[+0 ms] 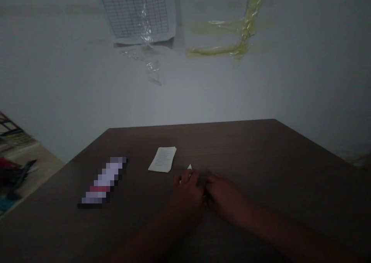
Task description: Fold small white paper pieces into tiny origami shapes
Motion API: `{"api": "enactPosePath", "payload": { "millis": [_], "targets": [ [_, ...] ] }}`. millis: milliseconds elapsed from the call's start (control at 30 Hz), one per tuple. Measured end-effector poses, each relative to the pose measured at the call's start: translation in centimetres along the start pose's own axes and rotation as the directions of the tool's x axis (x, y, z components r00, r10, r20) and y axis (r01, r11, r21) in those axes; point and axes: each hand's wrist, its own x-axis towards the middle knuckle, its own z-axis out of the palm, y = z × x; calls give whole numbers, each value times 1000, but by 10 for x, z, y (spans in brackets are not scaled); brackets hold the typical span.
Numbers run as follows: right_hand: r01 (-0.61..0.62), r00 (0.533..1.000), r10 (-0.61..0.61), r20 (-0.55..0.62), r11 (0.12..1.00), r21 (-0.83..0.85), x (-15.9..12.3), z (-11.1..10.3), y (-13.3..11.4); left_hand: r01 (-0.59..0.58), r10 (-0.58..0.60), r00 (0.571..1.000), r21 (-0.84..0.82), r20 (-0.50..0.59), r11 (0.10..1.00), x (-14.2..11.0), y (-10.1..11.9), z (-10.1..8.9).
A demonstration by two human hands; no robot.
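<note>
the left hand (pixel 188 188) partly covers a white piece (pixel 189 166), perhaps steadying it beside the right hand (pixel 226 193); i cannot tell whether either grip is clamped.

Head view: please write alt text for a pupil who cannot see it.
A left hand and right hand are close together over a brown table, a white tip of something mostly hidden showing beyond the left. Farther left lie printed papers and a pixelated, phone-shaped object.
</note>
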Motion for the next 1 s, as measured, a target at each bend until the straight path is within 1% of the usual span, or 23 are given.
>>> {"api": "enactPosePath", "payload": {
  "millis": [133,200,333,500,600,700,800,900,1000],
  "targets": [
    [-52,997,58,52,993,-106,2,-3,-6,14,-15,999,-36,-32,999,0,7,-3],
    [-66,994,76,77,990,-123,2,-5,-9,22,-22,1000,-40,-3,999,0,9,-5],
    [-54,996,62,58,991,-122,1,-2,-7,40,-38,999,-93,26,995,3,11,-5],
    [-35,999,36,30,998,-46,0,-4,-4,46,-44,999,-159,17,986,2,8,-3],
    [-17,999,17,40,1000,12,-1,-13,-4,32,-36,999,-193,-16,981,2,2,-3],
    [26,998,-30,49,996,88,-2,-23,-3,41,-50,998,-204,-39,978,1,-8,-3],
    [70,996,-76,37,987,146,-1,-27,0,52,-67,996,-211,-66,976,1,-19,-2],
    [98,994,-103,24,983,156,2,-25,5,8,-33,995,-253,-94,967,0,-30,0],
    [104,994,-108,18,980,169,5,-21,13,-71,16,984,-315,-176,946,-2,-43,-1]
  ]
}}
